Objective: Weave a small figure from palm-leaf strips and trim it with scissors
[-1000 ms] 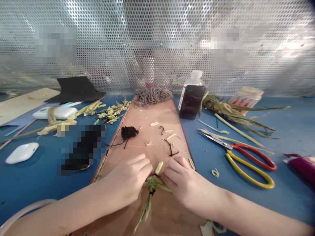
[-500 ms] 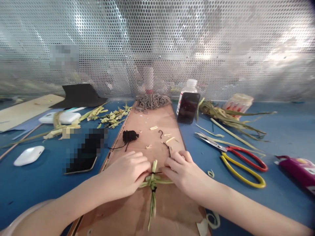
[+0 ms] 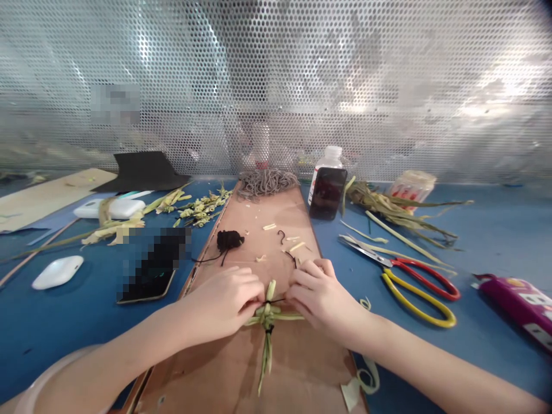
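A small cross-shaped figure of folded green plant strips (image 3: 266, 339) lies on the brown board (image 3: 302, 368). Black string (image 3: 277, 301) goes round its upper part, and another dark binding sits lower, above the hanging strips. From the left, my left hand (image 3: 226, 299) has its fingers closed at the string beside the figure; their tips are partly hidden. My right hand (image 3: 317, 290) pinches the string's other end, drawn out to the right, and a loose black tail rises beyond its fingers. A small bundle of black string (image 3: 230, 239) rests farther up the board.
Red-and-yellow-handled scissors (image 3: 401, 279) lie at right, near dried leaves (image 3: 383, 207) and a purple packet (image 3: 517, 305). A phone (image 3: 328, 194) leans against a bottle (image 3: 333, 153). At left are another phone (image 3: 150, 282) and a white case (image 3: 58, 272). Grey cord (image 3: 267, 183) is heaped behind.
The camera view has shifted slightly. Both hands stay at the figure with the string between them; my right hand's fingers have moved only a little.
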The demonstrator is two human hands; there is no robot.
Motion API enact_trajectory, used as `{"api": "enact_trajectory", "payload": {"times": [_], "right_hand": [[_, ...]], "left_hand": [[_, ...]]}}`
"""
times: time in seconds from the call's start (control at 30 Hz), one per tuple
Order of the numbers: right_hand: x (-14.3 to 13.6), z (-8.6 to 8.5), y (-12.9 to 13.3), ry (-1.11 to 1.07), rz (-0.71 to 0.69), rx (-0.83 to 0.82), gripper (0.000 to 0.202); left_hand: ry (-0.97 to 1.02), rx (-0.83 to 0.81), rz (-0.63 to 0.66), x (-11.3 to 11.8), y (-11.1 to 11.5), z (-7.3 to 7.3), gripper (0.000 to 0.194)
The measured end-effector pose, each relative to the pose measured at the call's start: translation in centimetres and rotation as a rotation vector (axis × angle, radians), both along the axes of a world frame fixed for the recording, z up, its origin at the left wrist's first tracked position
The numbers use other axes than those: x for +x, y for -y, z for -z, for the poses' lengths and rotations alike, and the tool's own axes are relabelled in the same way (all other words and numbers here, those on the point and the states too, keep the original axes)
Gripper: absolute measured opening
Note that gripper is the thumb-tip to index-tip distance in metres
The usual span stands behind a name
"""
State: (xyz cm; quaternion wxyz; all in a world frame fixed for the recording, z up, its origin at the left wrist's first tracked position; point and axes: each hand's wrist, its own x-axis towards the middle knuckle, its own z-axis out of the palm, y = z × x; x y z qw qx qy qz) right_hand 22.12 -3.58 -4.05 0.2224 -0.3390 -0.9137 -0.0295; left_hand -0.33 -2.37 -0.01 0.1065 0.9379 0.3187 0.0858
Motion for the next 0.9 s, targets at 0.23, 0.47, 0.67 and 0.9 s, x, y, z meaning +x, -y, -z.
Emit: {"api": "enact_trajectory", "payload": {"times": [0.23, 0.47, 0.67, 0.9], "right_hand": [[-0.7, -0.2, 0.4, -0.041, 0.063, 0.01, 0.017], [-0.8, -0.2, 0.5, -0.053, 0.063, 0.039, 0.014], [-0.4, -0.3, 0.3, 0.013, 0.049, 0.002, 0.012], [-0.4, -0.3, 0.4, 0.072, 0.069, -0.123, 0.016]], "left_hand": [[-0.003, -0.087, -0.031, -0.2, -0.4, -0.4, 0.01], [-0.037, -0.201, -0.089, 0.0, -0.7, -3.1, 0.015], [0.043, -0.13, -0.014, 1.9, -0.8, -3.6, 0.017], [0.035, -0.309, 0.104, 3.1, -2.9, -2.4, 0.007]]}}
